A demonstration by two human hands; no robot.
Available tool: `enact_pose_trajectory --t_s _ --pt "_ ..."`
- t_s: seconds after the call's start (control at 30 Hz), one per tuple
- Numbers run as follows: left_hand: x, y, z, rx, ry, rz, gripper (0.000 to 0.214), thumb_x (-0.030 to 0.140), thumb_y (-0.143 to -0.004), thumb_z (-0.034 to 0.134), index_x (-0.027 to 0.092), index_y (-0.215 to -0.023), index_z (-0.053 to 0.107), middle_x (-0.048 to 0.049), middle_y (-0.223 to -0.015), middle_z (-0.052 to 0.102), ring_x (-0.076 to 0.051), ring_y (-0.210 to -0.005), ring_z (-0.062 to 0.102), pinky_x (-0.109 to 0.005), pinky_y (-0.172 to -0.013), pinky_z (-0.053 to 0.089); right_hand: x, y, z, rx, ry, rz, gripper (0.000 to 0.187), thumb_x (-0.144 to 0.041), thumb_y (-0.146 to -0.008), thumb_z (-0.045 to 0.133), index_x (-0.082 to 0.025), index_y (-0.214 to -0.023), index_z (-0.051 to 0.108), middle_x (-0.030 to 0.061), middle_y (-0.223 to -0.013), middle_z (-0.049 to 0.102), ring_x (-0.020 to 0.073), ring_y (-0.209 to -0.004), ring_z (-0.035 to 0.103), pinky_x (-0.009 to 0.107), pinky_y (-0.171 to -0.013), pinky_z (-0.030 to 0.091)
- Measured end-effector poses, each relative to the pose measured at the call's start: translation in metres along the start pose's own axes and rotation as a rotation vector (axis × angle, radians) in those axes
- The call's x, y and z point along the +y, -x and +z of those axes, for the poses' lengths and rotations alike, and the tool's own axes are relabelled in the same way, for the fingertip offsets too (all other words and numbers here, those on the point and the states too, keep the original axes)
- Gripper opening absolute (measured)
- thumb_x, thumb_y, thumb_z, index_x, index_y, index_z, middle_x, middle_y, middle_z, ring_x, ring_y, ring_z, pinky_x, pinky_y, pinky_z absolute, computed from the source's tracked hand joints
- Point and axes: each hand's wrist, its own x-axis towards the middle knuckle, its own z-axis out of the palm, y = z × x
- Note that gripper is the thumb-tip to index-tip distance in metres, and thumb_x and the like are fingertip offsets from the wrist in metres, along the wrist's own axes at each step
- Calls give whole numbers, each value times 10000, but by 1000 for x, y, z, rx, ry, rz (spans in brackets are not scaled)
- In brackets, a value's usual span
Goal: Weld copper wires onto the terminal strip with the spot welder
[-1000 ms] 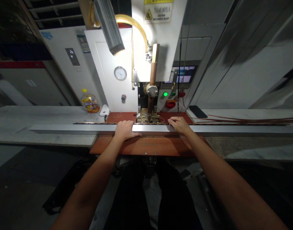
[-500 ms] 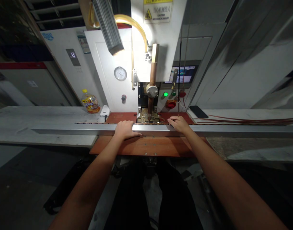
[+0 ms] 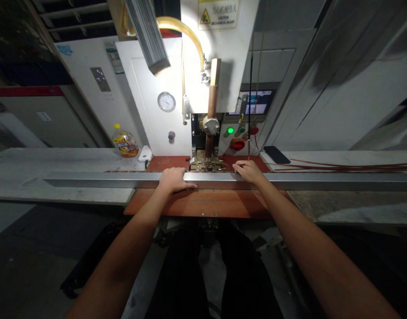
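Note:
A long silver metal bar [image 3: 107, 179] lies across the bench from left to right, in front of a white spot-welding machine [image 3: 220, 57]. My left hand [image 3: 173, 179] is closed over the bar just left of the machine's copper electrode [image 3: 210, 133]. My right hand [image 3: 248, 172] grips the bar's far edge just right of the electrode, fingers curled over it. The electrode tip stands over a brass fixture [image 3: 205, 163] right behind the bar, between my hands. The bar rests on a red-brown wooden plate [image 3: 203, 204].
A yellow drink bottle [image 3: 124, 141] and a small white object [image 3: 145, 153] stand at the back left of the grey bench [image 3: 40, 164]. Thin copper-coloured strips [image 3: 356, 167] and a black phone [image 3: 275, 154] lie at the right. Green and red buttons [image 3: 235, 135] sit beside the electrode.
The bar has slid slightly to the right under my hands. Both hands keep their hold in nearly the same places.

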Motion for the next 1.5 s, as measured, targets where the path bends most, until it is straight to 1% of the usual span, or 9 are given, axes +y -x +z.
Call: enact_pose_trajectory --t_s 0.17,0.3,0.5,0.73,0.83,1.0,1.23,1.33,1.5 --pt "-1 -2 0 -12 9 -13 899 980 -603 493 223 -1042 698 -144 -1085 751 -374 -1011 684 -420 -808 489 1 0 1 14 13 -20 370 -415 -868 435 -229 -561 524 49 -627 658 178 -632 568 302 -677 388" --pt "0 -2 -1 -38 29 -25 909 972 -603 507 227 -1086 701 -151 -1112 742 -388 -1048 669 -439 -844 481 2 -1 2 20 23 -34 376 -419 -870 426 -230 -555 511 48 -617 643 176 -623 558 306 -675 384" --pt "1 -2 -5 -36 29 -26 908 976 -595 507 233 -1083 694 -144 -1103 748 -375 -1044 676 -423 -837 483 1 -4 1 24 41 -37 380 -415 -876 428 -229 -555 509 46 -612 643 173 -609 550 305 -662 376" --pt "1 -3 -7 -51 16 -38 904 977 -599 502 238 -1083 695 -137 -1110 747 -370 -1057 674 -417 -862 485 4 -8 3 39 52 -3 384 -408 -877 449 -225 -561 566 53 -654 683 185 -646 586 305 -696 384" --pt "1 -3 -8 -45 22 -29 903 974 -601 507 233 -1082 695 -140 -1100 751 -375 -1041 680 -421 -846 491 4 -8 4 32 51 10 385 -412 -880 452 -225 -573 589 50 -659 691 186 -654 592 302 -693 389" --pt "1 -2 -8 -37 25 -28 898 969 -600 517 236 -1087 697 -142 -1108 753 -377 -1041 679 -423 -848 489 3 -7 2 6 23 22 390 -429 -879 455 -224 -569 575 44 -659 695 179 -653 582 294 -675 400" --pt "3 -1 -11 -48 33 -25 863 943 -616 543 243 -1097 693 -132 -1118 751 -366 -1051 675 -413 -855 484 -3 -9 -1 -51 -21 34 385 -445 -862 447 -227 -558 539 28 -611 642 181 -650 569 296 -667 399" --pt "2 -1 -12 -52 37 -22 867 942 -618 544 237 -1102 689 -136 -1125 748 -369 -1052 675 -417 -857 485 -10 -10 2 -71 -57 25 386 -458 -865 435 -225 -579 549 29 -623 640 183 -660 572 297 -676 406" --pt "1 -2 -10 -51 38 -28 863 957 -601 537 240 -1058 684 -134 -1110 753 -370 -1042 681 -412 -842 487 -18 -16 12 -95 -73 6 389 -458 -873 434 -227 -585 556 28 -633 648 183 -691 584 285 -708 423"
